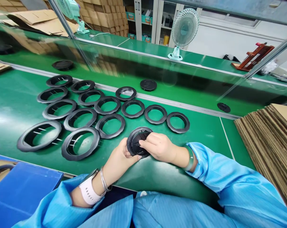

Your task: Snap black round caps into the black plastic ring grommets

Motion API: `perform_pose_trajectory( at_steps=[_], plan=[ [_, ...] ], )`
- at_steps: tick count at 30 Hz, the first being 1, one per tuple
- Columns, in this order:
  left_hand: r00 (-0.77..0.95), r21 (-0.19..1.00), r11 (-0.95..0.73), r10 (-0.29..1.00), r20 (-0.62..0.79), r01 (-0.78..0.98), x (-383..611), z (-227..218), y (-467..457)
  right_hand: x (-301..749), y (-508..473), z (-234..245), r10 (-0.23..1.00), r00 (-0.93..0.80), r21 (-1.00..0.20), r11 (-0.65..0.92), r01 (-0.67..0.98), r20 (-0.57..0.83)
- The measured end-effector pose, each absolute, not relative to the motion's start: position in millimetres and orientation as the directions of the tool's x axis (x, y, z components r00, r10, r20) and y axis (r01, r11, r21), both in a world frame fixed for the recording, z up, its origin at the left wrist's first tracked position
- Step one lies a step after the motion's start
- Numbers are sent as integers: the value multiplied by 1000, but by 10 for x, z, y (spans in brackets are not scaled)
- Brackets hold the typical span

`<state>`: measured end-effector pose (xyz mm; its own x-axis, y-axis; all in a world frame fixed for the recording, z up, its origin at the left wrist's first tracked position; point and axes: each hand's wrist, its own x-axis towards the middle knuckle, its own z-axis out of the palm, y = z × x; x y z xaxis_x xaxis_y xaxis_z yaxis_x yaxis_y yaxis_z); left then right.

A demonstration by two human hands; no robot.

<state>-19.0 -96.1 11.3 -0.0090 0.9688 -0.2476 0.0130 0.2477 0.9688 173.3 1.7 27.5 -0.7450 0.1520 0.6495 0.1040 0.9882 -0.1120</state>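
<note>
Long green conveyor table (205, 133) runs across the room, shiny belt lane behind a metal rail. Stack of flat brown corrugated cardboard sheets (269, 142) sits at the right end. Blue plastic bin (22, 186) at the near left edge. Two pale green desk fans, the nearer one (183, 30) standing on the far lane. Spread of open black plastic rings (81, 117) lies flat in loose rows on the table, left of centre, some touching. Single closed black round caps on the belt lane, one (148, 84) mid-belt.

Person in blue smock works at the near edge. Round black plastic cover disc (137, 142) is tilted up on edge, just in front of the rings. Left hand (119, 158), watch and bangle on wrist, cups its lower left rim, fingers curled around. Right hand (157, 146), green bangle, pinches down on the disc's face from the right.
</note>
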Motion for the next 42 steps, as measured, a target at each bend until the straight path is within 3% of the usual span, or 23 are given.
perform_pose_trajectory(
  at_steps=[8,19,23,29,34,42],
  plan=[
    [-29,971,233,972,-232,49,-180,56,-978,1690,-31,304,300,-753,-244,951,190,585],
    [-85,960,230,972,-219,158,-142,95,-998,1692,-136,427,290,-858,-99,956,275,424],
    [-105,959,228,972,-212,168,-159,69,-1002,1663,-125,420,315,-858,-145,949,280,406],
    [-103,963,256,964,-247,85,-125,166,-982,1645,-79,348,340,-823,-252,936,246,456],
    [-110,966,248,965,-239,72,-113,173,-974,1650,-109,302,308,-800,-210,950,231,516],
    [-92,963,265,961,-259,50,-109,166,-995,1673,-52,222,290,-822,-200,955,218,491]
  ],
)
